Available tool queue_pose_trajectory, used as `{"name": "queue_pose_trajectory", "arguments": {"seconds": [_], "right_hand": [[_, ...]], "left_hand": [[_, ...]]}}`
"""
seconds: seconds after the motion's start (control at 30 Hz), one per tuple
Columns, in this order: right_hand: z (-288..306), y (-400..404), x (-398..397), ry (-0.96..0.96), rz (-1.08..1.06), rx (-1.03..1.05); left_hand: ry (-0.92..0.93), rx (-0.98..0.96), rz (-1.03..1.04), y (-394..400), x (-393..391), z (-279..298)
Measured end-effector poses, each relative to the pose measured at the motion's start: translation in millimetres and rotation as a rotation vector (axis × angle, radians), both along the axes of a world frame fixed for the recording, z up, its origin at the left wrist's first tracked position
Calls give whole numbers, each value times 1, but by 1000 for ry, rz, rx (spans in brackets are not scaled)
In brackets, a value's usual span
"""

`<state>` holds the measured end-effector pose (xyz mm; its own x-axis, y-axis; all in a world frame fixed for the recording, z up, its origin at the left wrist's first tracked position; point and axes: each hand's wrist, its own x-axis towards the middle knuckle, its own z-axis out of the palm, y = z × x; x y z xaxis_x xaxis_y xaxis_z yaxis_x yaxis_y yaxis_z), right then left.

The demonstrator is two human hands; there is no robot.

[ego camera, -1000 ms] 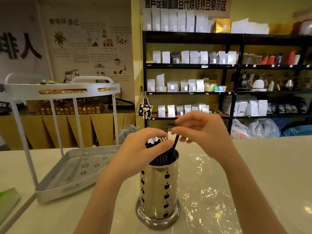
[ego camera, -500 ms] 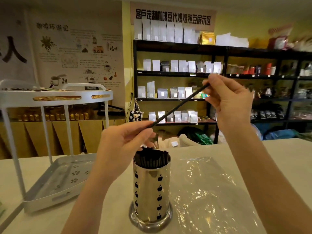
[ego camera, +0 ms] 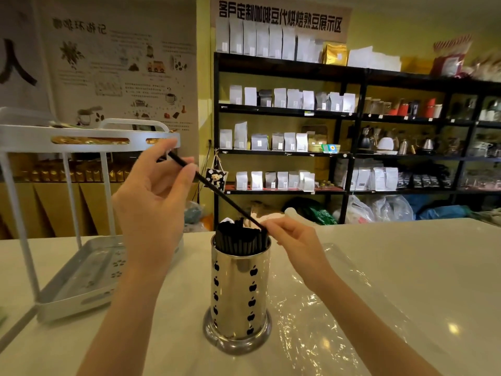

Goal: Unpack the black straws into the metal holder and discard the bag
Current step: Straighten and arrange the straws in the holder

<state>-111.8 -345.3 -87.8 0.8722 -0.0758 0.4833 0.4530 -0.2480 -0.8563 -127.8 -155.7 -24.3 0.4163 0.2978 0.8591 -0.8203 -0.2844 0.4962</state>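
Note:
A shiny metal holder point(ego camera: 238, 299) with black apple cut-outs stands on the white counter, packed with black straws point(ego camera: 238, 238). One single black straw point(ego camera: 219, 194) slants from upper left down to the holder's right rim. My left hand point(ego camera: 154, 194) pinches its upper end between thumb and fingers, raised above and left of the holder. My right hand point(ego camera: 294, 240) pinches its lower end at the rim. The clear plastic bag point(ego camera: 333, 310) lies flat on the counter to the right of the holder, under my right forearm.
A white two-tier metal rack point(ego camera: 81, 280) stands on the counter to the left. Behind the counter are black shelves point(ego camera: 352, 115) with coffee bags and kettles, and plastic sacks on the floor.
The single straw has flipped its slant: my left hand rose up to the left with one end, and my right hand came down from high right to the holder's rim with the other.

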Motion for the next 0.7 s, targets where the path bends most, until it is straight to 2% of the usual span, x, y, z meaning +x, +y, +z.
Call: {"name": "queue_pose_trajectory", "arguments": {"seconds": [0.1,0.2,0.3,0.47,0.7], "right_hand": [[-4,1,-5,-2,35,-93],[-5,-3,-7,-21,0,-137],[-4,-6,-11,-137,-45,-182],[-1,-5,-13,-354,-78,-381],[0,-8,-8,-440,-153,-488]], "left_hand": [[-49,-5,-61,-5,-2,0],[-31,127,-89,-9,2,-3],[33,245,-99,-16,7,-9],[166,412,-42,-24,24,-24],[225,631,44,-27,30,-31]]}}
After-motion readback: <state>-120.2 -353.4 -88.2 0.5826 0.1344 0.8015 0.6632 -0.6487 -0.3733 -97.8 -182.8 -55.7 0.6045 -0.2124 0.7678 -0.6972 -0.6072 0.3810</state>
